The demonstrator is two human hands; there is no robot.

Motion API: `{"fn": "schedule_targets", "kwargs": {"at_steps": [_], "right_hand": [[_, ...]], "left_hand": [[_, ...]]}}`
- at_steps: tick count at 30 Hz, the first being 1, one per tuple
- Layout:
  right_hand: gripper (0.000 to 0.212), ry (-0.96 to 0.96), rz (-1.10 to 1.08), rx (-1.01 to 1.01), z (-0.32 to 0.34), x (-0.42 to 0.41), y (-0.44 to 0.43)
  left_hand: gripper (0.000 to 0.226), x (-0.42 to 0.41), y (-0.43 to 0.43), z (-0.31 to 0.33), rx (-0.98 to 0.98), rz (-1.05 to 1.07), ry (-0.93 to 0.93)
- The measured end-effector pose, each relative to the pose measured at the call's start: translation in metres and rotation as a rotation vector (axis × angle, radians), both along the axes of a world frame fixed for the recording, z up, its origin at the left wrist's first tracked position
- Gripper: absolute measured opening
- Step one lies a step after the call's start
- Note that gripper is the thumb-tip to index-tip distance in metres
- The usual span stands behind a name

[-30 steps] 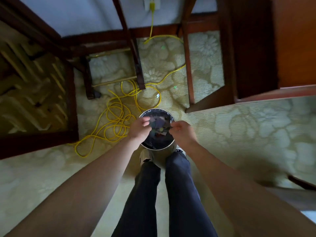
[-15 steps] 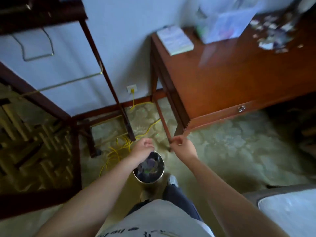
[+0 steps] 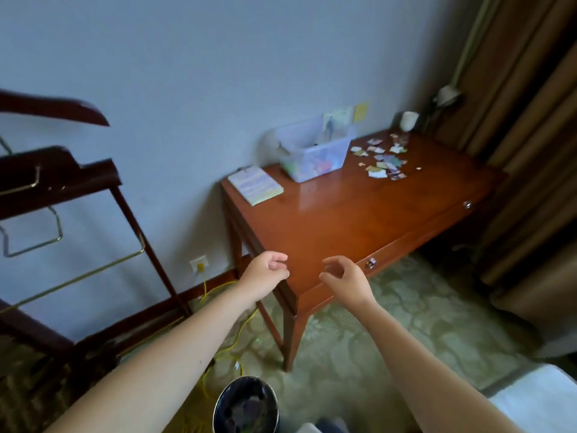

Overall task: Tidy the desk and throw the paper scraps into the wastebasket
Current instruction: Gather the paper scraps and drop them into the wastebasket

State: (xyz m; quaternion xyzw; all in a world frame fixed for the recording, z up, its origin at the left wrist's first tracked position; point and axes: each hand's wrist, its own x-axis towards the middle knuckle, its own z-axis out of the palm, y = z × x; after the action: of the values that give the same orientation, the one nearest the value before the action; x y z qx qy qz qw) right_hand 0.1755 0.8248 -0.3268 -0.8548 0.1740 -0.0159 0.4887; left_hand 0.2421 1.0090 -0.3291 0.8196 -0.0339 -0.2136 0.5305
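left hand [image 3: 265,270], right hand [image 3: 346,281] both empty, loosely curled, over near corner of glossy red-brown wooden desk [image 3: 343,220]; probably going for torn coloured paper scraps [image 3: 382,159] at its far end; round metal wastebasket [image 3: 246,407] below near corner.

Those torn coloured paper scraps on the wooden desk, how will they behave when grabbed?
The torn coloured paper scraps look small and thin: probably light, floppy. Scattered loose on the glossy wooden desk, they'd likely slide when pushed.
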Motion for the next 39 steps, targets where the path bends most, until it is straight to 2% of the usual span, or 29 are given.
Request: {"fn": "schedule_targets", "kwargs": {"at_steps": [7,22,30,39], "right_hand": [[0.031,-0.072,-0.041,-0.032,0.034,0.023,-0.091],[0.033,-0.122,-0.070,-0.154,0.071,0.089,-0.346],[0.033,-0.099,-0.071,-0.164,0.065,0.139,-0.420],[0.036,-0.035,-0.048,-0.205,0.045,0.256,-0.474]], "left_hand": [[0.029,0.037,-0.089,0.033,-0.016,-0.112,-0.075],[0.031,0.113,-0.352,0.059,-0.085,-0.139,-0.154],[0.030,0.160,-0.427,0.055,-0.052,-0.152,-0.144],[0.034,0.269,-0.484,0.029,-0.035,-0.096,-0.090]]}}
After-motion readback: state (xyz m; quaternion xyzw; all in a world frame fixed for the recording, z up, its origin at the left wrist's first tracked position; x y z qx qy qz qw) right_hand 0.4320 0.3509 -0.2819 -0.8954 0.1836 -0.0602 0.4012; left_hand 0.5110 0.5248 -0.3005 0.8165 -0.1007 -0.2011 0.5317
